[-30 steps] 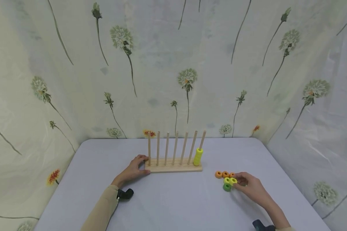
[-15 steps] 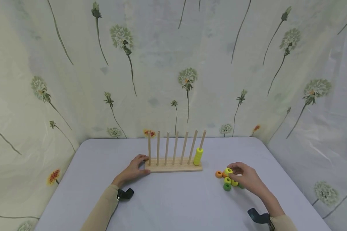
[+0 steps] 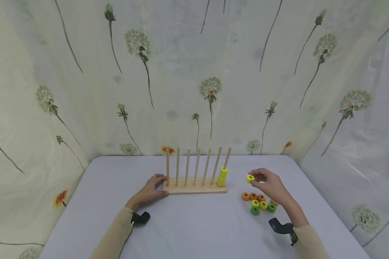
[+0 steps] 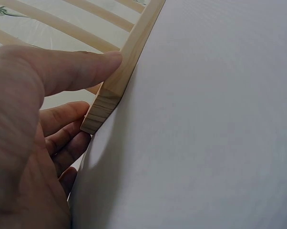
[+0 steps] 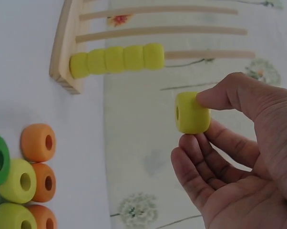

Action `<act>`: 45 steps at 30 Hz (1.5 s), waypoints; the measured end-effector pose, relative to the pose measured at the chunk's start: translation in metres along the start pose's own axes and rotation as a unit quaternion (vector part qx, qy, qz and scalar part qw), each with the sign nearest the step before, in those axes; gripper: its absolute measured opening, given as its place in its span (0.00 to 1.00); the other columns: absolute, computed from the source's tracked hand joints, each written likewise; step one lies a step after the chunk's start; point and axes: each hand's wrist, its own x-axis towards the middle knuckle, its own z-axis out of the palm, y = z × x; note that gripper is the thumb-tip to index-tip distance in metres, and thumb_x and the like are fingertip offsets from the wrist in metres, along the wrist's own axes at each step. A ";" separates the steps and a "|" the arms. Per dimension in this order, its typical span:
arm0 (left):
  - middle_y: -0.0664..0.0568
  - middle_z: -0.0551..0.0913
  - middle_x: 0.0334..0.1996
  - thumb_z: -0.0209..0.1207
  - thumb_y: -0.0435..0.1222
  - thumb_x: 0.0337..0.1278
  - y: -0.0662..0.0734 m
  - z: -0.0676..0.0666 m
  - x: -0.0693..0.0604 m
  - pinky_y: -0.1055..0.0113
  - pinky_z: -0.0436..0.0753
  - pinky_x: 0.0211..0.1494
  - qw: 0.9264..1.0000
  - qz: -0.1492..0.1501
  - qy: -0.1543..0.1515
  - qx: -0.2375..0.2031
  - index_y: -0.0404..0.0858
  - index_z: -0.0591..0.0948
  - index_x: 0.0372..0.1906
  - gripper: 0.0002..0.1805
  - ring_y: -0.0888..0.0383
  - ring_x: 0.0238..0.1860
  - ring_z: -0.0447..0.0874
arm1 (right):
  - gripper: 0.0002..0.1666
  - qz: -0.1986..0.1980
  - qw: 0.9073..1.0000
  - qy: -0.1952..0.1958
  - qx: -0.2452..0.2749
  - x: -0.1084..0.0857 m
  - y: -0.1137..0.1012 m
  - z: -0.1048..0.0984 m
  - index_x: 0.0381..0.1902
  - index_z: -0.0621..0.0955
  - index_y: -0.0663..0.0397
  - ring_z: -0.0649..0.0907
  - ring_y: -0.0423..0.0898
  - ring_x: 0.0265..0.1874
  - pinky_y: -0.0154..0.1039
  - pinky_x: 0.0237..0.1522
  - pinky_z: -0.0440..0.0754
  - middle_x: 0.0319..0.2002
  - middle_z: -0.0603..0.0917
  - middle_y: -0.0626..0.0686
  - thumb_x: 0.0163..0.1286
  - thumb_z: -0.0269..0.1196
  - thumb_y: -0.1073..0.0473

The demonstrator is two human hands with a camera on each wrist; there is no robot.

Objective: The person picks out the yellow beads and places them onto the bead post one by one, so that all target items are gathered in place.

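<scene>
The right hand [image 3: 272,185] pinches a yellow bead [image 3: 250,178] between thumb and fingers, above the table and right of the wooden rack [image 3: 194,189]. In the right wrist view this yellow bead [image 5: 193,112] has its hole facing left. Yellow beads [image 5: 115,59] are stacked on the rack's rightmost peg; the other pegs are bare. The left hand [image 3: 149,190] grips the rack's left end, thumb on the front edge of the base [image 4: 127,62] and fingers behind, as the left wrist view shows.
Loose orange beads [image 3: 253,196], yellow beads [image 3: 263,205] and green beads [image 3: 254,210] lie on the table [image 3: 194,230] below the right hand. A flower-patterned cloth [image 3: 178,90] hangs behind and at both sides. Each wrist wears a dark device.
The right hand has picked a yellow bead out of the loose group and moved up and left with it, uncovering more beads. The left hand and the rack have stayed in place.
</scene>
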 end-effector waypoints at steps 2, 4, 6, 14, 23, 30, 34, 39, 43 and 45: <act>0.41 0.67 0.65 0.68 0.45 0.52 0.000 0.001 0.000 0.41 0.59 0.70 1.000 -0.001 0.001 0.004 0.36 0.70 0.66 0.37 0.40 0.69 0.60 | 0.19 -0.003 1.000 0.002 -0.002 0.006 -0.004 -0.001 0.52 0.78 0.56 0.82 0.47 0.41 0.33 0.41 0.82 0.46 0.83 0.54 0.64 0.66 0.57; 0.41 0.67 0.65 0.68 0.45 0.52 -0.001 0.001 0.000 0.40 0.59 0.70 1.000 0.001 0.002 0.005 0.36 0.70 0.66 0.37 0.40 0.69 0.60 | 0.19 -0.003 1.000 0.003 0.001 0.012 -0.008 -0.003 0.52 0.78 0.55 0.82 0.46 0.42 0.33 0.42 0.82 0.46 0.82 0.54 0.65 0.66 0.57; 0.41 0.67 0.65 0.68 0.45 0.52 0.000 0.001 0.000 0.40 0.59 0.70 1.000 -0.001 0.002 0.002 0.36 0.70 0.66 0.37 0.40 0.69 0.60 | 0.19 -0.007 1.000 0.005 0.006 0.017 -0.014 -0.005 0.53 0.78 0.54 0.82 0.47 0.42 0.33 0.42 0.82 0.47 0.82 0.54 0.65 0.65 0.56; 0.43 0.67 0.65 0.67 0.47 0.52 -0.002 0.002 0.002 0.40 0.60 0.70 1.000 -0.010 0.001 0.008 0.38 0.71 0.66 0.36 0.40 0.70 0.59 | 0.18 -0.029 0.999 0.027 0.009 0.037 -0.037 -0.018 0.51 0.79 0.54 0.82 0.47 0.41 0.32 0.41 0.80 0.46 0.83 0.54 0.66 0.65 0.53; 0.43 0.67 0.65 0.67 0.47 0.52 -0.005 0.002 0.003 0.40 0.60 0.69 1.000 -0.003 0.002 0.011 0.38 0.71 0.66 0.36 0.40 0.69 0.60 | 0.18 -0.049 0.998 0.031 0.027 0.052 -0.057 -0.027 0.52 0.79 0.55 0.81 0.47 0.42 0.28 0.40 0.78 0.46 0.82 0.54 0.67 0.64 0.54; 0.43 0.67 0.65 0.67 0.47 0.52 -0.005 0.002 0.003 0.40 0.60 0.70 1.000 -0.005 0.003 0.014 0.38 0.71 0.66 0.37 0.40 0.69 0.60 | 0.19 -0.060 0.997 0.043 0.031 0.059 -0.066 -0.030 0.53 0.78 0.55 0.81 0.47 0.41 0.26 0.39 0.78 0.45 0.82 0.54 0.67 0.64 0.53; 0.42 0.67 0.65 0.67 0.47 0.52 -0.004 0.001 0.003 0.41 0.59 0.70 1.000 -0.003 0.001 0.011 0.37 0.71 0.66 0.37 0.40 0.69 0.60 | 0.19 -0.070 0.996 0.049 0.033 0.064 -0.072 -0.032 0.53 0.78 0.54 0.80 0.46 0.40 0.27 0.38 0.78 0.45 0.82 0.54 0.67 0.63 0.52; 0.43 0.67 0.65 0.66 0.47 0.52 -0.005 0.001 0.004 0.41 0.59 0.70 1.000 -0.003 0.000 0.012 0.37 0.71 0.66 0.37 0.41 0.69 0.60 | 0.20 -0.075 0.995 0.046 0.044 0.068 -0.079 -0.033 0.53 0.78 0.54 0.80 0.46 0.40 0.28 0.38 0.78 0.44 0.82 0.54 0.67 0.64 0.51; 0.43 0.67 0.65 0.66 0.47 0.53 -0.005 0.001 0.004 0.41 0.59 0.71 1.000 -0.007 -0.002 0.011 0.37 0.70 0.66 0.37 0.41 0.70 0.60 | 0.20 -0.074 0.995 0.041 0.053 0.071 -0.082 -0.033 0.54 0.78 0.54 0.80 0.47 0.41 0.28 0.39 0.78 0.45 0.82 0.54 0.67 0.64 0.52; 0.43 0.67 0.65 0.67 0.47 0.53 -0.004 0.001 0.004 0.41 0.59 0.71 1.000 -0.007 -0.002 0.009 0.37 0.70 0.66 0.37 0.41 0.70 0.60 | 0.20 -0.073 0.995 0.041 0.052 0.072 -0.083 -0.032 0.54 0.78 0.54 0.80 0.47 0.41 0.28 0.39 0.78 0.46 0.81 0.54 0.67 0.63 0.53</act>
